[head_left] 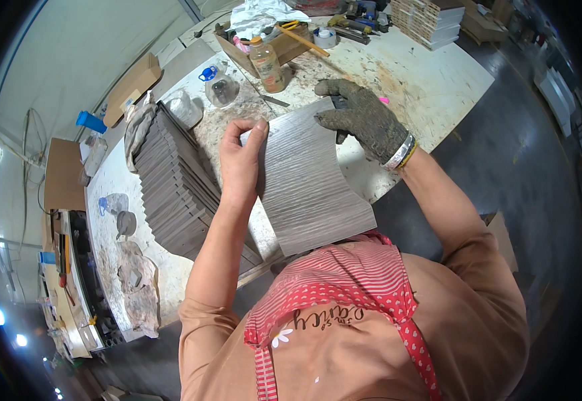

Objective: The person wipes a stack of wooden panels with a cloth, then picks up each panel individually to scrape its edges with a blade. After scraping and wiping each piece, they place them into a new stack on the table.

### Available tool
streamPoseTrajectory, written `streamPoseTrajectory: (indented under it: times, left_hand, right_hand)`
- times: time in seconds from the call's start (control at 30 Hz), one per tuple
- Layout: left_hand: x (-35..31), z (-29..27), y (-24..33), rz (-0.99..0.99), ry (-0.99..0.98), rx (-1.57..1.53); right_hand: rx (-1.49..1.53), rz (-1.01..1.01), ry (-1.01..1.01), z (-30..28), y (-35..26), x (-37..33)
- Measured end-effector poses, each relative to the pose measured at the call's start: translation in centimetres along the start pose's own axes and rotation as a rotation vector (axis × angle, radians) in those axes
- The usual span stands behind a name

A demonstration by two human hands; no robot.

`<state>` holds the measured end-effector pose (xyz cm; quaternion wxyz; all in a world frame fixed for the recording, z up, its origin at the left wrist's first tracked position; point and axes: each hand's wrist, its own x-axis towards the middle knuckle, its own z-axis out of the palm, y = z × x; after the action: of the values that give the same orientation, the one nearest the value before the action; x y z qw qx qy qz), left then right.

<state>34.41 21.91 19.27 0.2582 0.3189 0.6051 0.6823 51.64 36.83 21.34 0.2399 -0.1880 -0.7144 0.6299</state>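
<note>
A grey wood-grain panel [314, 177] with a curved cut-out on its right side is tilted in front of my apron. My bare left hand [242, 150] grips its upper left edge, thumb on top. At the upper right corner is my right hand [364, 120], in a dirty dark glove, its fingers bent round the edge. Something dark shows between the gloved fingers, mostly hidden; I cannot make out what it is. To the left of my left forearm, a long row of similar grey panels [174, 180] leans together on the white table [431, 90].
Beyond the panel stand an orange-capped bottle [267, 65], a cut clear jug [223, 87] and a cardboard box [234, 53] holding white cloth. Tools [354, 27] and a stack of boards [428, 23] lie farther back. A stained rag [137, 284] hangs at the left edge.
</note>
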Motion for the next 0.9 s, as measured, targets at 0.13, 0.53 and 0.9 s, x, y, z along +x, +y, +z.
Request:
streamPoseTrajectory:
  times: [0.13,0.53,0.9]
  left_hand:
    - [0.2,0.1,-0.8,0.13,-0.025,0.141]
    - [0.1,1.7,-1.6,0.682,0.159,0.589]
    - [-4.0,-9.7,1.1,0.288,0.477,0.21]
  right_hand:
    - [-0.029,0.026,0.007,0.0,-0.2,-0.4]
    - [-0.037,-0.031,0.164,2.4,-1.3,-1.7]
    - [-0.197,-0.088,0.006,2.5,-1.6,1.4]
